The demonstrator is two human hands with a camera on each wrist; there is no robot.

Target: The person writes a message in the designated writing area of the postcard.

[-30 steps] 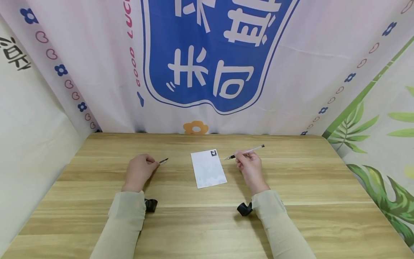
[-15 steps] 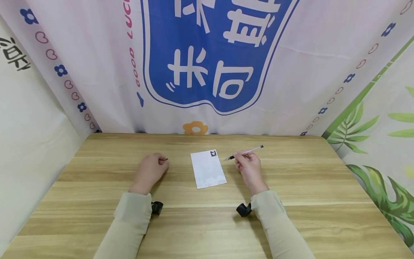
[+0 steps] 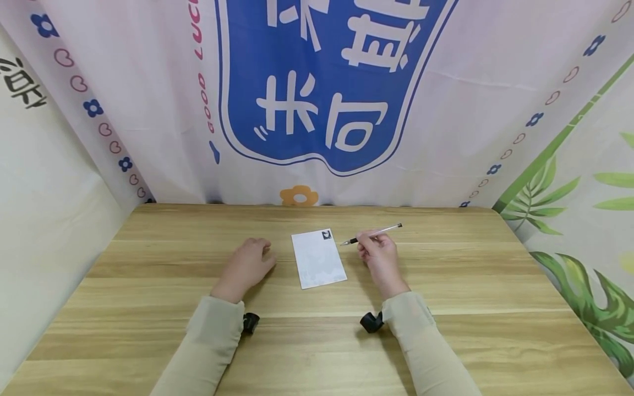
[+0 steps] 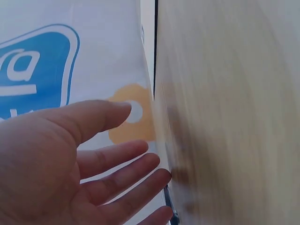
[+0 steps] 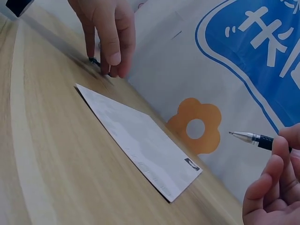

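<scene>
A clear pen [image 3: 388, 230] with a black grip is held in my right hand [image 3: 381, 258], pinched between thumb and fingers. Its uncapped tip points left, above the table beside the card's right edge. The white card [image 3: 318, 264], with a small dark stamp-like picture in its upper right corner, lies flat on the table. My left hand [image 3: 245, 267] is just left of the card, not touching it; in the left wrist view its fingers [image 4: 126, 161] are extended and apart with nothing between them. A small dark thing [image 5: 95, 61], perhaps the pen cap, shows partly behind the left fingers in the right wrist view.
The wooden table [image 3: 307, 352] ends at a printed curtain [image 3: 168, 110] along its back edge. Black wrist cameras sit by both cuffs, the left one [image 3: 251, 323] and the right one [image 3: 371, 322], close above the table.
My left hand has moved right toward the card. Its fingers, which pinched the clear pen cap with its black clip, have let go and spread. The right hand with the pen shifted very slightly left.
</scene>
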